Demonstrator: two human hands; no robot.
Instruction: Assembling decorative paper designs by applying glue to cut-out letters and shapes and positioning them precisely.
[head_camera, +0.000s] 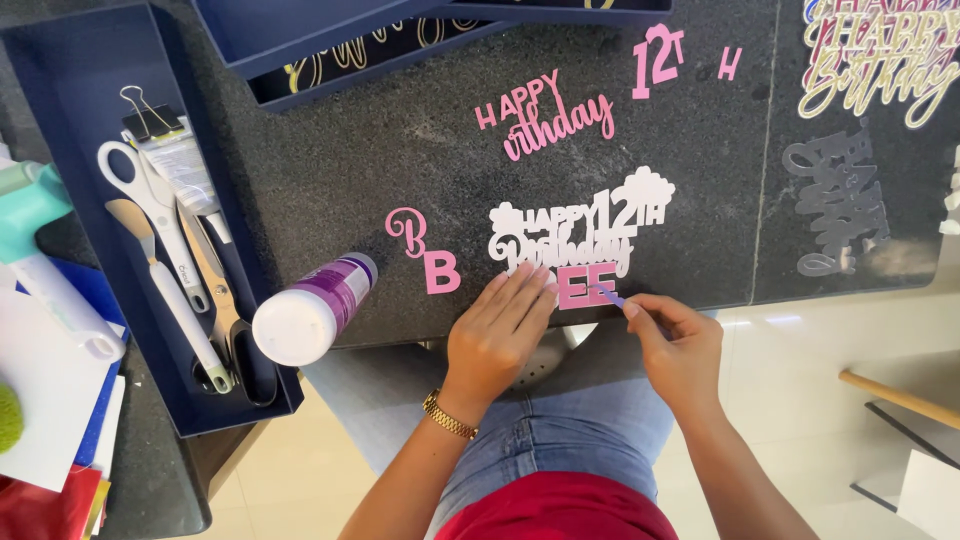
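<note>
Red shirt and blue jeans fill the bottom of my view, and just past them my two hands work at the counter's near edge. My left hand (497, 325) lies flat, fingers spread and pressing the white cutout (580, 230) down onto the dark stone counter (330, 170); it grips nothing. My right hand (680, 345), at four o'clock from the cutout, pinches a thin purple tool (607, 294), its tip on the pink letters (586, 288) at the cutout's lower edge. Risk one, as I judge it: the cutout's thin script strokes look frail, so a hard push with the tool could tear or crease them. Risk two: the pink letters sit right at the counter's lip, and a slip could send them off into my lap. At nine o'clock from my left hand the glue bottle (315, 308) lies on its side, white cap end towards me, just beside the blue tray (60, 120); a nudge from my forearm could roll it off. Two loose pink B pieces (425, 250) lie between bottle and cutout, easily swept away by my wrist.
</note>
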